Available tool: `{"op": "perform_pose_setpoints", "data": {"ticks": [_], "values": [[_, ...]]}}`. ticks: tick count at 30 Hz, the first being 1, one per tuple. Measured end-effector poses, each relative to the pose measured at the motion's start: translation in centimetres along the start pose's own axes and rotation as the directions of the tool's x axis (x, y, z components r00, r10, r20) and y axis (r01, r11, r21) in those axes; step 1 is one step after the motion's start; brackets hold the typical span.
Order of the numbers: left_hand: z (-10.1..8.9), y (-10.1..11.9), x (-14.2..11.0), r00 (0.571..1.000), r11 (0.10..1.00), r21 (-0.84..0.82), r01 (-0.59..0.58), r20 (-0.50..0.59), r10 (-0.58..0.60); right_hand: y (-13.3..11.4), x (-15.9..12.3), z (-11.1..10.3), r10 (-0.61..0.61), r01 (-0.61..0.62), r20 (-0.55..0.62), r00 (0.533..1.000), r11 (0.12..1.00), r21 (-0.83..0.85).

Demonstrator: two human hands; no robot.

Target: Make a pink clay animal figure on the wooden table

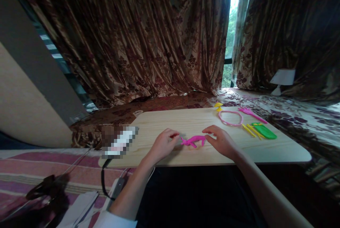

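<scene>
A bright pink four-legged animal figure [195,140], apparently modelling clay, lies on its side on a pale wooden tabletop [164,121]. My left hand [165,143] is just beyond its head end, fingers loosely bent and slightly apart from the thumb, with nothing visible between them. At the rear end is my right hand [221,140], its thumb and fingers parted around the tip of the figure. Whether the right fingertips touch the figure I cannot tell.
Toward the right of the table lie a pink ring [230,124], a pink hand-shaped stick [253,115], yellow sticks [251,131] and a green flat piece [265,131]. A yellow piece [218,106] stands at the back edge. A blurred-out device [120,143] rests at the left.
</scene>
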State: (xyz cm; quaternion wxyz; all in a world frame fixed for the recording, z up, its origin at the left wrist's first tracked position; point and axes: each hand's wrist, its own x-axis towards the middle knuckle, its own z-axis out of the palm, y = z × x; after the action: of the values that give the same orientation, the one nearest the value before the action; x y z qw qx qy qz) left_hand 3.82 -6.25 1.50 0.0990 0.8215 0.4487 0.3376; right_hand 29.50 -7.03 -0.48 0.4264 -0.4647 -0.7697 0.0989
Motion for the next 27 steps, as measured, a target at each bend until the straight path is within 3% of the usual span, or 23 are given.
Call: {"op": "perform_pose_setpoints", "data": {"ticks": [11,19,23,27], "values": [[0.0,-1.1,-0.8,0.998,0.994,-0.097,0.053,-0.029,-0.056,-0.6,1.0,0.3,-0.032,0.032,0.067,0.997,0.999,0.004],[-0.3,-1.1,-1.3,0.983,0.954,-0.267,0.135,-0.083,-0.163,-1.3,1.7,1.8,-0.020,0.001,0.127,0.992,0.989,0.149],[-0.4,-0.8,-2.0,0.942,0.877,-0.429,0.214,-0.146,-0.302,-1.9,2.1,1.1,0.064,-0.098,0.125,0.990,0.953,0.286],[0.1,1.7,-2.8,0.886,0.704,-0.654,0.277,-0.111,-0.451,-3.4,1.3,-1.1,0.155,-0.195,0.121,0.980,0.857,0.477]]}}
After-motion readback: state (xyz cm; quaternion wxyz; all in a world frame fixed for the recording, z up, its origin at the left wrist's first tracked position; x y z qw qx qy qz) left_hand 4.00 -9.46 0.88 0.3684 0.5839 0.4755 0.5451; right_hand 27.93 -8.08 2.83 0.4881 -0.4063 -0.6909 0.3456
